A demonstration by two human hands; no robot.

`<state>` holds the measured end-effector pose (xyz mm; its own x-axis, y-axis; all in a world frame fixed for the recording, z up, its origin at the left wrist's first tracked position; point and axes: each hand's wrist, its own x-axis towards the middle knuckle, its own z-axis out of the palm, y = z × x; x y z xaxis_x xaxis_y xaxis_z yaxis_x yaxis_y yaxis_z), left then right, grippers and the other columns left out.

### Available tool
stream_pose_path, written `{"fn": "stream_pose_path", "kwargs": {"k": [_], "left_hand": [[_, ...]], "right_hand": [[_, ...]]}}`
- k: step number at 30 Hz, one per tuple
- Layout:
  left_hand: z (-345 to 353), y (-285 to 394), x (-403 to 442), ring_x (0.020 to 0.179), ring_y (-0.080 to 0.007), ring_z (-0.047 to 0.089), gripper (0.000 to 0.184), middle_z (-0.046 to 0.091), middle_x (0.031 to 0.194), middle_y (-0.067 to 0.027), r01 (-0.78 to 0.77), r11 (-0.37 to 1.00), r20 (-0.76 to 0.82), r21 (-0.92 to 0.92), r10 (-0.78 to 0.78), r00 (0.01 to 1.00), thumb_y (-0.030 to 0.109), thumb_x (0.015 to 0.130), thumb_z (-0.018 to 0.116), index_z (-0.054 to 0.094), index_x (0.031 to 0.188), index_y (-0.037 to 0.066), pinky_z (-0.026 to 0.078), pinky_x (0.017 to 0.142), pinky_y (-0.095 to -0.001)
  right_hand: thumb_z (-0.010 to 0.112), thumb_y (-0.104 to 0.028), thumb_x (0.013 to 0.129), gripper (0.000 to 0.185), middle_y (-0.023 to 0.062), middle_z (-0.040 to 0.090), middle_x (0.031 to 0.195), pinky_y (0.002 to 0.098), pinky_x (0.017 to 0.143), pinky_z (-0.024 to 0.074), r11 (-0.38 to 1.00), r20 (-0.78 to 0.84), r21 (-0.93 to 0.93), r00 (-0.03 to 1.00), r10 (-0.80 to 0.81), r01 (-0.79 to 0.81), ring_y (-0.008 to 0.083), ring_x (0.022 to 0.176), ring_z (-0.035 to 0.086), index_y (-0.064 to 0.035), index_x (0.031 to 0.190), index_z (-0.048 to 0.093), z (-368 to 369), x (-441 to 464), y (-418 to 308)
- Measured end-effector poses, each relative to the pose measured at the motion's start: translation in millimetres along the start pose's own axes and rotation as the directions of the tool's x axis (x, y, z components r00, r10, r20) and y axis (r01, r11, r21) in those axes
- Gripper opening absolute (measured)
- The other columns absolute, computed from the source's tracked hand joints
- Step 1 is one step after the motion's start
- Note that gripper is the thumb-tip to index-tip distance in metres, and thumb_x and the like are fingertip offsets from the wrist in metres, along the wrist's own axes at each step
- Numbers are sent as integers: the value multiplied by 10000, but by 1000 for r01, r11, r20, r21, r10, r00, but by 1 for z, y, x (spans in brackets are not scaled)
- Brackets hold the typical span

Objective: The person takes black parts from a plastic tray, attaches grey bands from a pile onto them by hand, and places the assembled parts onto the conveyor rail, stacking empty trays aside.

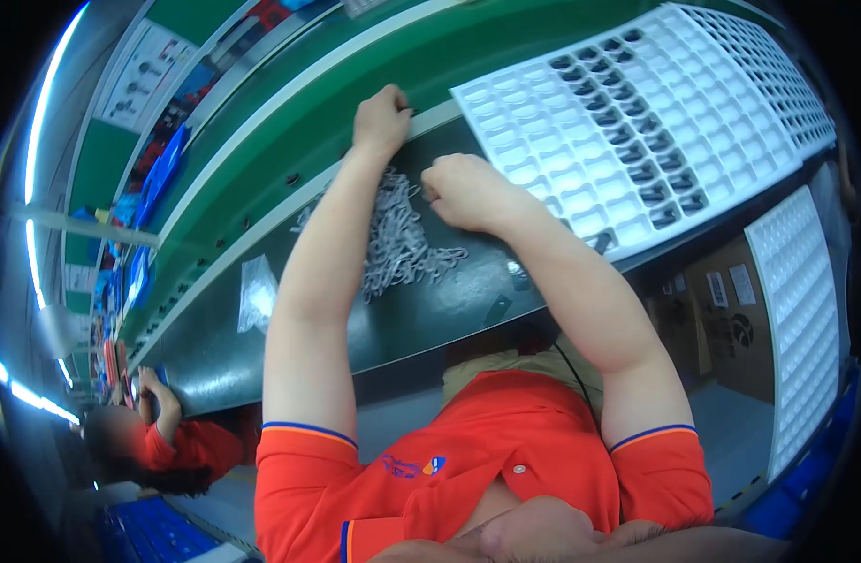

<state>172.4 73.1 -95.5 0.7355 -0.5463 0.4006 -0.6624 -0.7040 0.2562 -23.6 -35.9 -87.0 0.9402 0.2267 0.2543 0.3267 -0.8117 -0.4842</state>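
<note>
My left hand (pixel 382 122) reaches over the edge of the green conveyor belt (pixel 261 161), its fingers curled round something dark and too small to name. Lower and to the right, my right hand (pixel 463 192) is closed in a loose fist above the dark work surface, beside the white tray; whatever it holds is hidden. Between my forearms lies a tangled heap of grey cord loops (pixel 397 239). The white compartment tray (pixel 505 122) has small dark parts (pixel 627 122) in several of its pockets.
A clear plastic bag (pixel 257 294) lies left of my left forearm. Small dark pieces sit along the belt. Another white tray (pixel 796 319) stands upright by a cardboard box (pixel 726 324) at right. A co-worker in red (pixel 191 450) sits at lower left.
</note>
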Motion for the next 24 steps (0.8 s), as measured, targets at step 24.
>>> {"fn": "stream_pose_path", "kwargs": {"k": [24], "left_hand": [[-37, 260, -112, 862, -336, 698, 166, 708, 904, -184, -321, 886, 542, -335, 460, 703, 84, 800, 698, 665, 956, 36, 549, 768, -419]], "right_hand": [[588, -24, 750, 88, 200, 669, 767, 488, 727, 531, 985, -425, 72, 898, -113, 158, 405, 766, 671, -35, 795, 663, 4, 0, -2]]}}
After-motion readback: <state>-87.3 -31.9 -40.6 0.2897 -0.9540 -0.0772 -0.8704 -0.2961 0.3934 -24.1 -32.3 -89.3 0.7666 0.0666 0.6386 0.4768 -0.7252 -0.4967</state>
